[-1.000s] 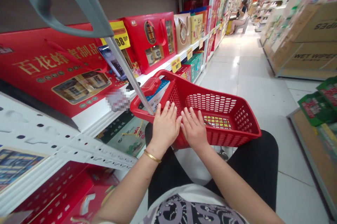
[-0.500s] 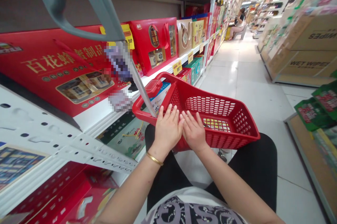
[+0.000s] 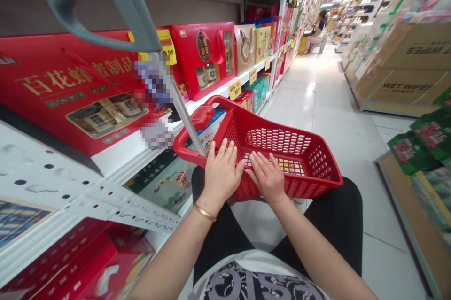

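Observation:
A red plastic shopping basket (image 3: pixel 310 182) with perforated walls stands between my knees. My left hand (image 3: pixel 222 168), with a gold bangle at the wrist, lies over the near rim at the basket's left part, fingers stretched out. To its right, my right hand (image 3: pixel 267 175) rests on the same rim, its fingers also extended. A small gap parts the two hands, and neither holds anything. From the basket's left end a metal pull rod (image 3: pixel 185 114) rises to a grey handle (image 3: pixel 141 23) at the upper left. Something yellow shows through the basket's bottom.
On the left, a white shelf (image 3: pixel 116 159) carries red gift boxes (image 3: pixel 200 56) with yellow price tags. A tiled aisle (image 3: pixel 303 84) runs ahead, where a person (image 3: pixel 317 32) sits far off. Cartons (image 3: pixel 398 86) and green packs (image 3: pixel 416 145) stand at right.
My right hand has moved slightly right along the rim, so a gap has opened between my hands. My left hand stays on the rim. The whole view has shifted slightly.

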### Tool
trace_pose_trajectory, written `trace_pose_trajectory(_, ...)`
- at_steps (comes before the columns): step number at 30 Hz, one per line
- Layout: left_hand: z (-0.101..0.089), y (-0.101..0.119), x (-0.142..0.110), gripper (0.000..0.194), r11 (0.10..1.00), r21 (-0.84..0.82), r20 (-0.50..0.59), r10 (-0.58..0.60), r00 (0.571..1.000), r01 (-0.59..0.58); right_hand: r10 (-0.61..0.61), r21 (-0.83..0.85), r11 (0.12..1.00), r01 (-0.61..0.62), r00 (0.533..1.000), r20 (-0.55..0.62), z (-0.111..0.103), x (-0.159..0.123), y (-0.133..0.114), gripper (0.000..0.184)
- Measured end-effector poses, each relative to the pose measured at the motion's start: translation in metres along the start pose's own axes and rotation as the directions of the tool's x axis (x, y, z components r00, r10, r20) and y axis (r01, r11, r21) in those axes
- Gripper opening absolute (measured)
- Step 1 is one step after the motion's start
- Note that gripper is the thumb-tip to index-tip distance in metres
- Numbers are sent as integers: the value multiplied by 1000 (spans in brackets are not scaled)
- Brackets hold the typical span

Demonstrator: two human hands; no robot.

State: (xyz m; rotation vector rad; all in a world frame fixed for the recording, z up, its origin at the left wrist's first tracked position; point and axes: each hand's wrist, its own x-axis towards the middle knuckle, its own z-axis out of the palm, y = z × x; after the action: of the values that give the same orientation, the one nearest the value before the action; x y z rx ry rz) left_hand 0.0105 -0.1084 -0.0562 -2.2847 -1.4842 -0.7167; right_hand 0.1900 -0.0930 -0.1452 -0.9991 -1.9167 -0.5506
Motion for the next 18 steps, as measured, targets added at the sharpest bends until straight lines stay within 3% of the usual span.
trace_pose_trajectory(5, -1, -2, 1, 48, 999, 24, 26, 26, 999, -26, -24, 18, 1000, 24, 999, 24, 12, 14, -15, 51)
trace_pose_trajectory(13, 0, 0, -1, 46, 1000, -9, 10, 18, 1000, -18, -12, -73, 997, 14, 1000, 26, -16, -12, 16, 57)
trace_pose_trajectory(18, 0, -1, -3, 49, 1000, -1, 9, 10, 1000, -10, -20, 9, 1000, 19, 999, 38, 3, 10, -6, 51)
